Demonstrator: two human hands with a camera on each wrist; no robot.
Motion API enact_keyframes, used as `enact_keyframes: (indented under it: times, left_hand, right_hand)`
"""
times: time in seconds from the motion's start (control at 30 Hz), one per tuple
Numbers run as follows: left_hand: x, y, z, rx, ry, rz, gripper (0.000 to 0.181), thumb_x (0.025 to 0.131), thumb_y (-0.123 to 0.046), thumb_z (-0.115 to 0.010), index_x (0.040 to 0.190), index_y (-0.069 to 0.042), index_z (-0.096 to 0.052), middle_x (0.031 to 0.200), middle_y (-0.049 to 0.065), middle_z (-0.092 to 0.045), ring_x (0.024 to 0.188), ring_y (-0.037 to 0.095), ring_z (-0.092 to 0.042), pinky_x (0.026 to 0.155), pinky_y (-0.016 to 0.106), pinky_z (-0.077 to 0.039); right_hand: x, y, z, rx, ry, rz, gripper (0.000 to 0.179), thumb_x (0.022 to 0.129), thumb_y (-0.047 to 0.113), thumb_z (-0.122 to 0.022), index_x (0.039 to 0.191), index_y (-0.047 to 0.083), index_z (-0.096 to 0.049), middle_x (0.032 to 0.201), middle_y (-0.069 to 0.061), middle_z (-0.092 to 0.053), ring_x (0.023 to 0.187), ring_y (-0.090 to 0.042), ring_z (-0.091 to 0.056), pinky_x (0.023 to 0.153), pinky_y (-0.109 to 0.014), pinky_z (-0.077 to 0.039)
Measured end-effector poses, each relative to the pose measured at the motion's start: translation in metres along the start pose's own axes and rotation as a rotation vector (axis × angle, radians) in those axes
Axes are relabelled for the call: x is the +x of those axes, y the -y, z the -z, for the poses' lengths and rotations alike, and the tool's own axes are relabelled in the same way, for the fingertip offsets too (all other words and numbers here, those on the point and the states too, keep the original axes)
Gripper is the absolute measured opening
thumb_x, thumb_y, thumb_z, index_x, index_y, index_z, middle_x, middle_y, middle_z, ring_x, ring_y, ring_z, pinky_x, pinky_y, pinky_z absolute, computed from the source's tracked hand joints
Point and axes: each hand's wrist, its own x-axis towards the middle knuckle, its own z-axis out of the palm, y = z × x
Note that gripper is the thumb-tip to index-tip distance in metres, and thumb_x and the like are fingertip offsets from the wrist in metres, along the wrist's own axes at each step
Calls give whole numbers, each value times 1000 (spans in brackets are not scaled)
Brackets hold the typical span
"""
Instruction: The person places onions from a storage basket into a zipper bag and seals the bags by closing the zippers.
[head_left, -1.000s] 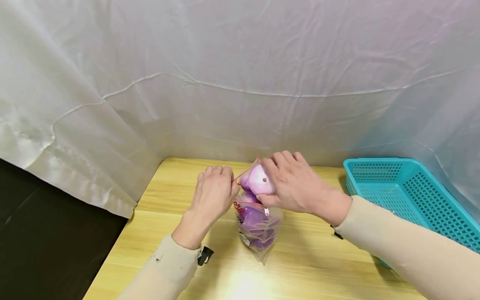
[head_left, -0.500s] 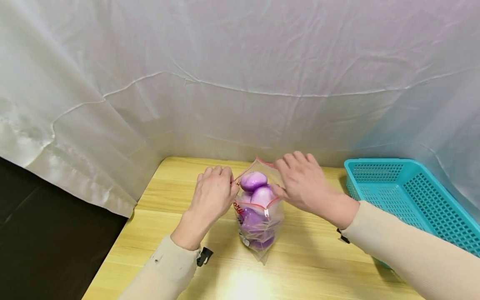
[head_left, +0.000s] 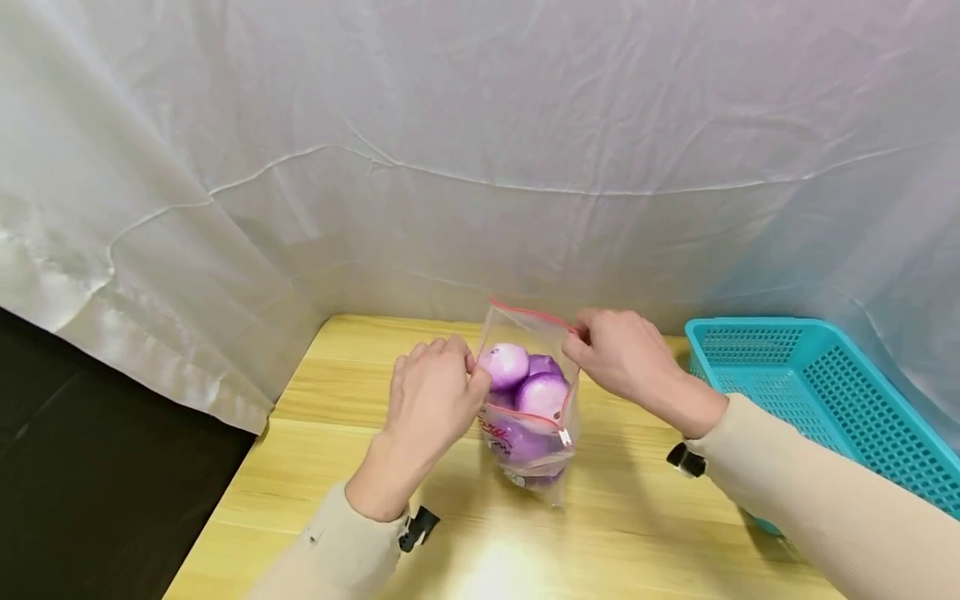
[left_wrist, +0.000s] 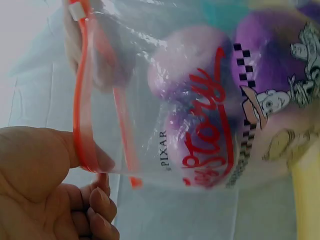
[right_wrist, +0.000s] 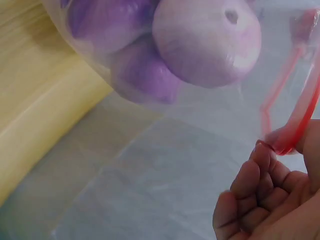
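Observation:
A clear slider zip bag point(head_left: 517, 446) with a red zip stands at mid table, its mouth spread wide. Red "Story" and "PIXAR" lettering and cartoon figures show on the bag point(left_wrist: 210, 120) in the left wrist view. Several round purple-and-white, onion-like pieces point(head_left: 542, 395) fill it; a pale one point(right_wrist: 207, 42) has a small brown hole. My left hand point(head_left: 435, 392) pinches the left edge of the mouth between thumb and fingers. With thumb and index finger, my right hand point(head_left: 630, 354) pinches the opposite edge by the red strip. A white slider point(head_left: 565, 437) hangs at the front corner.
To the right stands a turquoise perforated plastic basket point(head_left: 795, 367), partly behind the right sleeve. The wooden table point(head_left: 345, 367) ends at a pale hanging cloth point(head_left: 480, 233) behind it. A black surface point(head_left: 97, 467) lies beyond the left edge.
My right hand has let go of an onion-like piece inside the bag, drawn back and taken the right edge of the mouth. The bag now stands wider and slightly further right.

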Motion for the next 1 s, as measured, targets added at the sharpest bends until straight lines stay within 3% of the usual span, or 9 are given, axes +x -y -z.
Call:
enact_keyframes:
  times: [0.17, 0.33, 0.4, 0.53, 0.63, 0.73, 0.83, 0.93, 1.0]
  left_hand:
    - [-5, -4, -13, -37, 63, 45, 16, 92, -28, -64, 80, -19, -57, 75, -2, -56, 72, 21, -51, 73, 39, -41]
    - [-4, 0, -18, -87, 76, 61, 14, 93, -29, -64, 84, -19, -61, 78, -2, -58, 74, 21, -52, 74, 40, -43]
    - [0, 3, -18, -112, 83, 58, 16, 95, -31, -63, 86, -18, -63, 79, -2, -60, 75, 21, -53, 75, 41, -45]
    - [19, 16, -16, -191, 102, 52, 24, 103, -36, -58, 94, -15, -67, 88, 3, -66, 86, 26, -60, 84, 45, -50]
    - [44, 30, -18, -250, 128, 36, 25, 106, -31, -55, 112, -10, -68, 105, 8, -69, 106, 31, -63, 100, 50, -50]
    - [70, 46, -23, -270, 179, -41, 34, 105, -18, -57, 138, -9, -61, 128, 12, -67, 126, 33, -59, 116, 53, -41]
    - [91, 58, -27, -261, 265, -175, 53, 102, -6, -56, 154, -14, -50, 149, 12, -59, 141, 32, -50, 124, 52, -31]
    - [104, 62, -30, -240, 343, -285, 51, 102, -6, -58, 152, -17, -56, 155, 9, -55, 147, 33, -44, 126, 52, -27]
    - [106, 61, -30, -209, 376, -326, 36, 103, -14, -62, 139, -18, -66, 148, 7, -61, 141, 33, -48, 120, 52, -35]
  right_hand:
    - [-11, -7, -10, 118, 70, -7, 37, 105, 41, -59, 79, 16, -63, 63, 3, -48, 57, -14, -44, 57, -32, -36]
    - [-47, 0, -13, 173, 42, -8, 39, 101, 52, -65, 84, 18, -69, 67, 4, -53, 60, -13, -46, 58, -31, -40]
    - [-62, 7, -16, 136, 28, 46, 37, 96, 56, -70, 87, 20, -70, 72, 7, -58, 65, -10, -49, 60, -30, -43]
    - [-82, 17, -33, 19, -84, 161, 24, 91, 44, -79, 86, 23, -67, 78, 12, -61, 73, -5, -53, 65, -29, -46]
    - [-89, 14, -43, -6, -210, 185, 16, 90, 22, -81, 84, 21, -66, 77, 12, -61, 74, -6, -54, 65, -30, -47]
    - [-91, 8, -47, 16, -283, 204, 15, 89, 14, -81, 85, 19, -67, 79, 10, -63, 75, -7, -55, 64, -30, -49]
    - [-89, 1, -47, 31, -304, 262, 13, 89, 10, -80, 88, 16, -69, 82, 8, -66, 77, -8, -57, 66, -30, -51]
    - [-87, -4, -42, 52, -276, 284, 12, 90, 8, -80, 92, 15, -71, 86, 7, -68, 81, -9, -59, 69, -31, -53]
    - [-87, -9, -37, 64, -251, 256, 10, 91, 8, -79, 94, 14, -72, 88, 5, -69, 83, -11, -60, 71, -33, -54]
